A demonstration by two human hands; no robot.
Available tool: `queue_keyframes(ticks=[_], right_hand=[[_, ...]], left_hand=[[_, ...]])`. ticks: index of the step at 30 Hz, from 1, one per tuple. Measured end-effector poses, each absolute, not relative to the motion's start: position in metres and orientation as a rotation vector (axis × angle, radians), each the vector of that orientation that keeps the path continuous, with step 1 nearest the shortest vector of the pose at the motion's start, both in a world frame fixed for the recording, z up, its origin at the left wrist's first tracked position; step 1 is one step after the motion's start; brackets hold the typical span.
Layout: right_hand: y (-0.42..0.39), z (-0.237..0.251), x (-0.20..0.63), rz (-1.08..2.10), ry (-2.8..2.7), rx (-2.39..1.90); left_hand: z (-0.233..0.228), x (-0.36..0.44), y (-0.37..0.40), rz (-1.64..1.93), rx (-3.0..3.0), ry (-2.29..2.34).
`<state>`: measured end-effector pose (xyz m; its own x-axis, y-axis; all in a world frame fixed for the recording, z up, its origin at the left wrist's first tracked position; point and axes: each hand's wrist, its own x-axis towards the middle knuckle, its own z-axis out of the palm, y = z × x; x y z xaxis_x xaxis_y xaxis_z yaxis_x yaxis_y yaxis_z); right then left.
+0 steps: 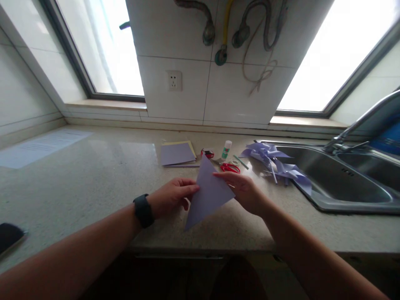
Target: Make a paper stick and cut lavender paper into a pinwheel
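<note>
A purple sheet of paper (208, 196), folded into a triangle, is held up over the counter between both hands. My left hand (175, 195) pinches its left edge between thumb and fingers; a dark watch is on that wrist. At the paper's right side, my right hand (245, 189) grips the edge, its thumb hidden behind the sheet. Just beyond the paper lie red-handled scissors (230, 168), a roll of clear tape (234, 163), a glue stick (226, 150) standing upright and a small red object (207, 153).
A stack of purple and yellow paper (177, 154) lies behind my left hand. Purple paper pinwheels (268, 156) rest beside the steel sink (331, 208) on the right. A green stick (241, 162) lies near the tape. A printed sheet (43, 146) and a dark object (11, 238) are at left.
</note>
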<state>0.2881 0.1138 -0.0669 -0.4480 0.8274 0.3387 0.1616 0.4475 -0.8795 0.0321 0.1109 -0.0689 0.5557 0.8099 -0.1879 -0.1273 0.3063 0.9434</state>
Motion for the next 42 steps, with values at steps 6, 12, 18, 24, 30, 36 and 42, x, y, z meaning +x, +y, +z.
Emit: queue_keyframes(ticks=[6,12,18,24,30,36,42], right_hand=[[0.126,-0.074,0.297,1.127,-1.566,-0.979],[0.128,-0.056,0.293,0.613,-1.843,-1.005],[0.11,-0.013,0.269,-0.326,-2.505,-0.668],[0.107,-0.011,0.251,-0.221,-2.769,-0.499],[0.115,-0.02,0.254,-0.203,-2.707,-0.483],[0.114,-0.016,0.242,-0.388,-2.692,-0.237],[0.11,-0.023,0.235,-0.434,-2.626,-0.082]], left_hand=[[-0.074,0.029,0.109,0.873,1.046,0.796],[-0.077,0.026,0.113,0.935,0.934,0.801],[-0.071,0.025,0.116,0.936,0.817,0.78],[-0.07,0.023,0.118,0.932,0.726,0.76],[-0.069,0.022,0.12,0.949,0.678,0.747],[-0.07,0.022,0.119,0.974,0.672,0.754],[-0.073,0.021,0.121,0.996,0.666,0.746]])
